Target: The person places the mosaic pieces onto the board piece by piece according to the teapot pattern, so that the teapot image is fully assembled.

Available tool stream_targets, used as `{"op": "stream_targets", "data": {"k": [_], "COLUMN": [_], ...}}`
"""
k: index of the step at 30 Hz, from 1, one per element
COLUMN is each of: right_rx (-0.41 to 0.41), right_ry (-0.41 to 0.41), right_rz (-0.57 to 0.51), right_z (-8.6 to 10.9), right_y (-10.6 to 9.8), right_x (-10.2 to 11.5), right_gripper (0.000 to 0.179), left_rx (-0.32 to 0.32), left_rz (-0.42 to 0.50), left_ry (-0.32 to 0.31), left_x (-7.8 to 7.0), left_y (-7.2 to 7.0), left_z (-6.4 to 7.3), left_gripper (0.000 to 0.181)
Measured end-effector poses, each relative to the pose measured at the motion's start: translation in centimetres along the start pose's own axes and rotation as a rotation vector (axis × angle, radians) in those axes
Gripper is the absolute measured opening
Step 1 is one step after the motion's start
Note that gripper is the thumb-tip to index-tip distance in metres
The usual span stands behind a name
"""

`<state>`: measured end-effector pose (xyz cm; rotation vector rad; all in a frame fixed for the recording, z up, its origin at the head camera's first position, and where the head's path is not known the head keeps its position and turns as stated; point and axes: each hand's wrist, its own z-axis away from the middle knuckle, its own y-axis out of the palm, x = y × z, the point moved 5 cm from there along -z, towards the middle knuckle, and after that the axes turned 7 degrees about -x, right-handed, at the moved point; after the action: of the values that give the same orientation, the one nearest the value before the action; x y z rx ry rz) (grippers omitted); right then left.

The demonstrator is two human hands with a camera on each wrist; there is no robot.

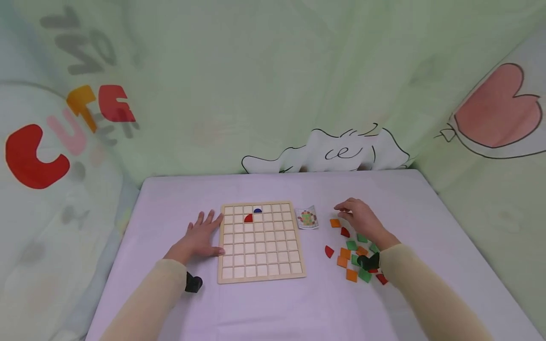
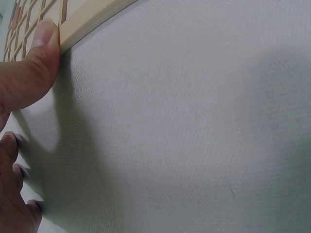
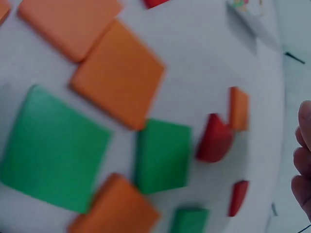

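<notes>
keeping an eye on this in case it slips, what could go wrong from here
The left hand touches the edge of the wooden grid board; a nudge might shift it and unseat the red quarter-circle tile.

The right hand reaches past the loose orange square tiles; its black wrist camera might scatter some.

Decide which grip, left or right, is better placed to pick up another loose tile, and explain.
Probably the right grip: it is close to the loose tiles. The left grip is farther away, touching the left edge of the wooden board.
</notes>
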<state>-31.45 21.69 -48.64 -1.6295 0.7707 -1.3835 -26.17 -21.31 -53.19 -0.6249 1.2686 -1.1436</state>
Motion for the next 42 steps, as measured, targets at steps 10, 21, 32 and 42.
{"op": "stream_targets", "data": {"k": [10, 21, 32, 42], "right_rx": [0.085, 0.071, 0.025, -0.058], "right_ry": [0.073, 0.131, 0.147, -0.001], "right_rz": [0.014, 0.059, 0.007, -0.025], "right_z": [0.6, 0.7, 1.2, 0.7], "right_y": [2.7, 2.5, 2.2, 0.5], "right_x": [-2.2, -2.6, -2.6, 0.6], "right_gripper": [0.032, 0.032, 0.031, 0.027], "left_rx": [0.0, -0.006, -0.001, -0.005], "left_rz": [0.019, 0.022, 0.024, 0.027], "left_ry": [-0.013, -0.021, -0.017, -0.021], "left_x": [0.2, -0.1, -0.3, -0.3], "left_y": [0.3, 0.3, 0.0, -0.3], "left_z": [0.1, 0.2, 0.5, 0.6], "left_gripper": [0.107, 0.106, 0.105, 0.105]}}
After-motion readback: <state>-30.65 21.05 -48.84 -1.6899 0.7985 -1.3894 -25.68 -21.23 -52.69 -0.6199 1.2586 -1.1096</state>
